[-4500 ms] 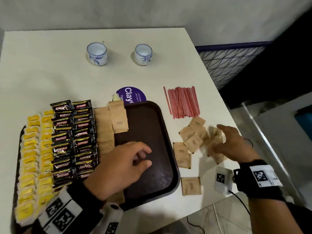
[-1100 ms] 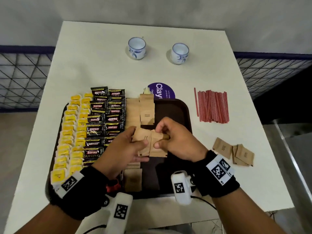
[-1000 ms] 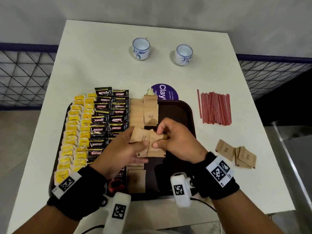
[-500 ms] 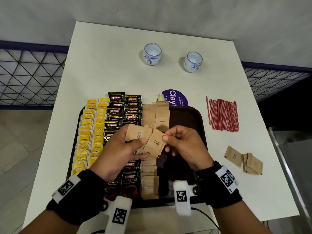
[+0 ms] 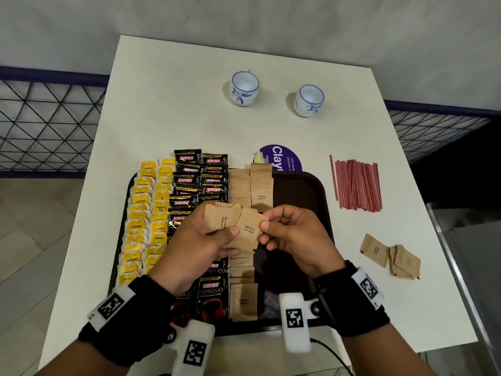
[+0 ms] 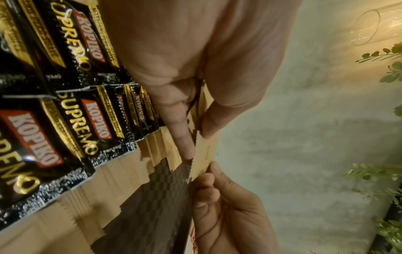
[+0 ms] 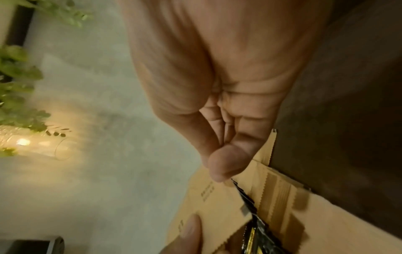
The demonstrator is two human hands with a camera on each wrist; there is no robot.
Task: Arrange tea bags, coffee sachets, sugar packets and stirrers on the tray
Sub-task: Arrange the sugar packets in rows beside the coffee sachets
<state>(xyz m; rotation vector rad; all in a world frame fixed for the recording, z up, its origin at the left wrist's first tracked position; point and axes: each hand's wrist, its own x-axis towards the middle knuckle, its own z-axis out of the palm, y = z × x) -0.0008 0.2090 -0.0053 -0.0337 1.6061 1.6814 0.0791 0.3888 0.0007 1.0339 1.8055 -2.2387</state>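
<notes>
Two hands (image 5: 200, 240) (image 5: 295, 234), sugar packets (image 5: 233, 223), tray (image 5: 301, 191)

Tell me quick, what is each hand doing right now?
Left hand: closed, holding a small fan of brown sugar packets.
Right hand: closed, pinching the edge of one packet in that fan.

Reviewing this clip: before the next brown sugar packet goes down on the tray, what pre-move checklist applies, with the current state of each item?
1. Left hand holds the fanned brown sugar packets: ok.
2. Right hand pinches the front packet at its edge: ok.
3. Only one packet is being drawn off: cannot tell.
4. Bare floor on the tray beside the second sugar column: ok.
5. All sugar gathered: not ok, loose packets lie on the table.
6. Stirrers on the tray: not ok.
</notes>
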